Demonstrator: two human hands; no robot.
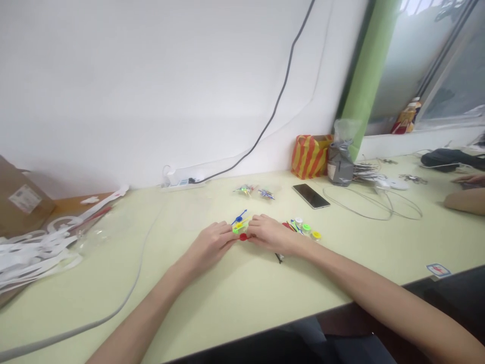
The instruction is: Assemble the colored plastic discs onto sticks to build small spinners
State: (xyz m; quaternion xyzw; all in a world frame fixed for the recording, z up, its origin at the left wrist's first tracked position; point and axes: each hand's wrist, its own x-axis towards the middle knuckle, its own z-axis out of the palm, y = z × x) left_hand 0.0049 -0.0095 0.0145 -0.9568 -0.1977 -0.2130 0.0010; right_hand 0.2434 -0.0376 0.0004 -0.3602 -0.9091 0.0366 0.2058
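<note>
My left hand (217,239) and my right hand (270,233) meet low over the table, fingers pinched from either side on a small red plastic piece (243,236) with a round middle. Just beyond it lie similar thin pieces with round middles: a blue one (239,219), a yellow one (239,225) and a green one (235,230), partly hidden by my fingers. Beside my right wrist are round pieces with white (299,221), green (306,228) and yellow (316,235) tops, plus several thin coloured sticks. A small dark stick (279,258) shows under my right forearm.
Two small bagged bundles (266,194) and a phone (311,196) lie farther back. A striped bag (308,155), a grey bag (340,164) and looped white cable stand right. White strips (34,258) and a cardboard box (22,199) fill the left. Another person's arm (464,201) rests far right.
</note>
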